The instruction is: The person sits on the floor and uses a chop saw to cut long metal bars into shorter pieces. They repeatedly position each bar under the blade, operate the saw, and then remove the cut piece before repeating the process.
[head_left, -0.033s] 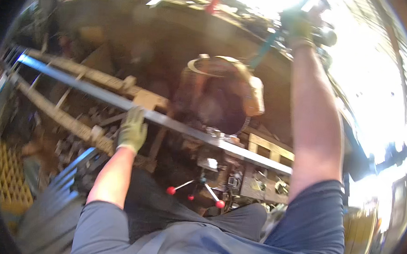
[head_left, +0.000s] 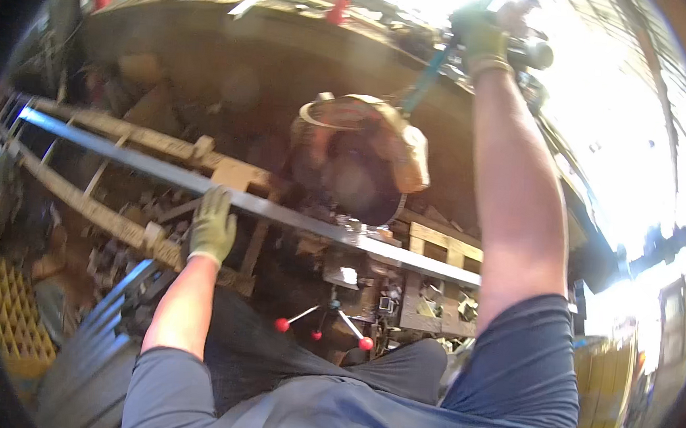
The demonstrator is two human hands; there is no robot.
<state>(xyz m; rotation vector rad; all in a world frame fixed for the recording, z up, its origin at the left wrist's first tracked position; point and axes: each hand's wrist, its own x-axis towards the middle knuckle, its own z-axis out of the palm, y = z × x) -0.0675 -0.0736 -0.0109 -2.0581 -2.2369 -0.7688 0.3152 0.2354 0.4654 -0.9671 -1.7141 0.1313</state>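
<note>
Head view: bar [head_left: 295, 216] against left hand [head_left: 213, 227], right hand [head_left: 484, 46] apart.

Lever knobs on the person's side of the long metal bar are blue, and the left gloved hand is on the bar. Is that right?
Not quite: the head view shows that the knobs are red, not blue. The rest stands: they are on the person's side of the long metal bar, and the left gloved hand is on the bar.
</note>
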